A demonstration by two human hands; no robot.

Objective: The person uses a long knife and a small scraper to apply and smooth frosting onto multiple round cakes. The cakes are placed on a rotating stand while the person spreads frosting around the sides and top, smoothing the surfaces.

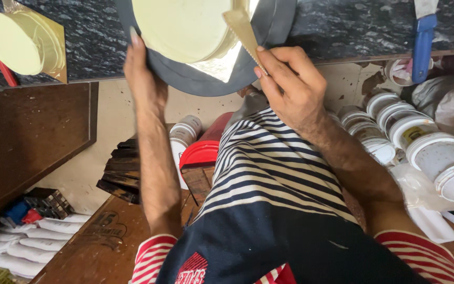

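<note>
Head view: left hand [144,79] is lying open, fingers flat on the rim of the grey round turntable [185,79] on the dark marbled tabletop [342,26]. Right hand [288,84] is pinching a thin tan serrated scraper [244,32] against the side of the pale cream round cake [185,26].

A second cream cake [14,42] sits on a gold board [53,50] at the far left of the dark marble table [353,26]. A blue-handled scraper [423,44] lies at the table's right end. Below, white lidded tubs [421,142] crowd the right side. A red lid [202,153] tops a container beside a white jar [185,131]. Dark wooden slats [122,171] are stacked nearby. White folded cloths [22,247] lie at lower left.
</note>
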